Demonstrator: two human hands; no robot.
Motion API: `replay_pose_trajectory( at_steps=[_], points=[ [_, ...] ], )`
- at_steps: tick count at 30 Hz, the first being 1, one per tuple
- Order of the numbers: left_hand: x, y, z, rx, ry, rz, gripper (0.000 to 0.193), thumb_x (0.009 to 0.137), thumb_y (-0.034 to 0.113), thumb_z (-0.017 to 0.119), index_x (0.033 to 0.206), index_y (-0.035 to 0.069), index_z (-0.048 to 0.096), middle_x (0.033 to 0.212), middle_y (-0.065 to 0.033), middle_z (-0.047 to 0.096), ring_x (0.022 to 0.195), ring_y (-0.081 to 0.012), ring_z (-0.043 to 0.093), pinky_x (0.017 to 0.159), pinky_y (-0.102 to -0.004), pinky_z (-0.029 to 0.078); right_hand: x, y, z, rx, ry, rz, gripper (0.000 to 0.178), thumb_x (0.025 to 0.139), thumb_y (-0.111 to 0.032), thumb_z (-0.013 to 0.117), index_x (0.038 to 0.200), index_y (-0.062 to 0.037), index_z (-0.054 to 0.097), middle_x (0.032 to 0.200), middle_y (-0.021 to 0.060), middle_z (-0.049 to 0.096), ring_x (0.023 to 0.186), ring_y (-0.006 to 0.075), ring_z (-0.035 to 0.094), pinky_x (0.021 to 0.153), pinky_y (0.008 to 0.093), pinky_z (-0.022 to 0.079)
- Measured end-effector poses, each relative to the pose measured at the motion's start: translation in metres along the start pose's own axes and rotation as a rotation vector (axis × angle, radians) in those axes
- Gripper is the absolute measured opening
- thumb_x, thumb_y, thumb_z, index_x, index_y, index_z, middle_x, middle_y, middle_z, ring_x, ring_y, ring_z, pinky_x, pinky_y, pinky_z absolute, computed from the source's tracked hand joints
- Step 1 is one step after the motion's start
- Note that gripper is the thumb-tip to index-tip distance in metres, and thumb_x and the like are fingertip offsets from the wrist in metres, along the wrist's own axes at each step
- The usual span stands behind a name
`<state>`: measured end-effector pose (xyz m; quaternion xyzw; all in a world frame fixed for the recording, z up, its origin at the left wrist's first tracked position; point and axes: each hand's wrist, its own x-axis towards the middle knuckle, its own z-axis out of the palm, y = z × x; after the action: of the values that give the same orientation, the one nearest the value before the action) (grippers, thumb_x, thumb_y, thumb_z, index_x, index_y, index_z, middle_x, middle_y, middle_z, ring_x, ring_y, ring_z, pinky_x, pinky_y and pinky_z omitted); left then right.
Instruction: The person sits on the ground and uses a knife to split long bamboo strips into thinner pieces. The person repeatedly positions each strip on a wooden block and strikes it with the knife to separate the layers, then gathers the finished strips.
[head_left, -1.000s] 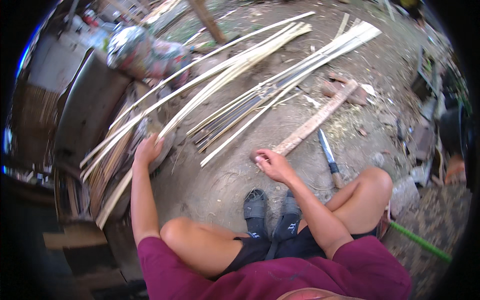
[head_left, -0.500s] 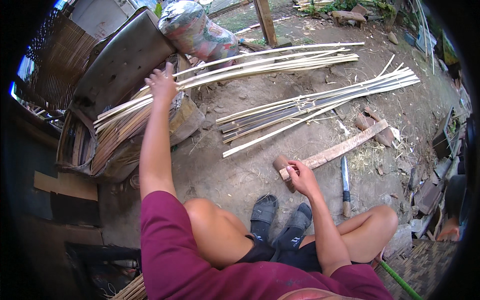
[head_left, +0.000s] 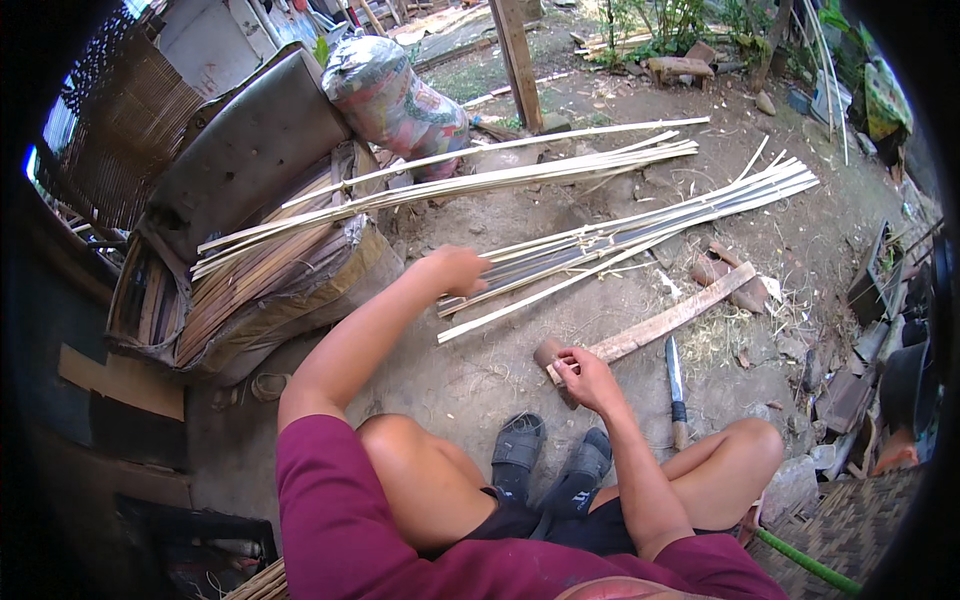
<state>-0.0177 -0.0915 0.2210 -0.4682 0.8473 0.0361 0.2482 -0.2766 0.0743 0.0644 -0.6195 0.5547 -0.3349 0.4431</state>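
Observation:
My left hand [head_left: 456,270] reaches over the near-left ends of a spread bundle of split bamboo strips [head_left: 640,232], pale ones mixed with dark ones. Its fingers point down among the strips and are partly hidden, so I cannot tell whether they grip any. With my right hand [head_left: 588,378] I hold the near end of a long, flat wooden board [head_left: 680,312], fingers closed round it. That end rests across a short brown wooden block [head_left: 549,352], while the far end lies by a brown curved piece [head_left: 728,284]. A knife [head_left: 675,385] lies on the ground right of my right hand.
More pale strips [head_left: 560,168] stretch from an old padded seat [head_left: 265,150] heaped with brown strips [head_left: 260,265]. A stuffed plastic sack [head_left: 400,105] and a wooden post [head_left: 517,65] stand behind. Rubble and pots [head_left: 910,380] line the right side; a woven mat [head_left: 850,530] lies lower right.
My left hand has moved from above the seat's strips, where its fingers were spread, right and nearer to the other bundle. My right hand stays at the board's end. The view has shifted slightly.

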Motion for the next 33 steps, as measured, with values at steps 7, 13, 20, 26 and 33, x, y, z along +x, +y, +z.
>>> replay_pose_trajectory(
  at_steps=[7,13,20,26,33],
  points=[
    [-0.028,0.173,-0.055,-0.190,0.260,0.728,0.053,0.095,0.045,0.058,0.135,0.011,0.055,0.120,-0.0189,0.064,0.109,-0.0371,0.063,0.090,-0.0470,0.051,-0.016,-0.010,-0.003,-0.191,0.117,-0.261,0.031,0.092,-0.030,0.065,0.107,-0.0030,0.063,0.100,0.0169,0.068,0.092,0.0290,0.068,0.076,0.0401,0.054],
    [-0.058,0.260,-0.037,-0.250,-0.059,1.017,0.061,0.097,0.059,0.043,0.126,0.007,0.060,0.101,-0.0219,0.067,0.096,-0.0415,0.064,0.085,-0.0502,0.051,-0.057,-0.015,-0.022,-0.511,-0.218,-0.357,0.031,0.092,-0.031,0.063,0.108,-0.0041,0.063,0.103,0.0172,0.067,0.093,0.0297,0.067,0.076,0.0420,0.054],
    [-0.068,0.297,-0.061,-0.439,-0.138,0.976,0.069,0.099,0.059,0.033,0.101,-0.003,0.061,0.095,-0.0307,0.065,0.092,-0.0466,0.063,0.080,-0.0526,0.049,-0.057,-0.055,-0.080,-0.845,-0.641,-0.248,0.031,0.091,-0.030,0.064,0.110,-0.0055,0.063,0.107,0.0192,0.065,0.096,0.0326,0.067,0.078,0.0451,0.053],
    [-0.059,0.337,-0.094,-0.470,0.355,0.862,0.067,0.099,0.056,0.037,0.095,-0.006,0.064,0.088,-0.0268,0.067,0.083,-0.0461,0.066,0.079,-0.0524,0.051,-0.026,-0.091,-0.124,-0.954,-0.564,-0.244,0.032,0.090,-0.030,0.065,0.112,-0.0066,0.063,0.110,0.0208,0.064,0.098,0.0350,0.066,0.080,0.0478,0.053],
    [-0.058,0.370,-0.106,-0.558,0.754,0.977,0.063,0.097,0.051,0.040,0.100,-0.007,0.065,0.097,-0.0262,0.067,0.094,-0.0417,0.065,0.085,-0.0486,0.050,0.046,-0.111,-0.108,-0.989,-0.394,-0.441,0.033,0.091,-0.033,0.063,0.114,-0.0094,0.063,0.100,0.0173,0.067,0.095,0.0381,0.065,0.080,0.0487,0.052]
  ],
)
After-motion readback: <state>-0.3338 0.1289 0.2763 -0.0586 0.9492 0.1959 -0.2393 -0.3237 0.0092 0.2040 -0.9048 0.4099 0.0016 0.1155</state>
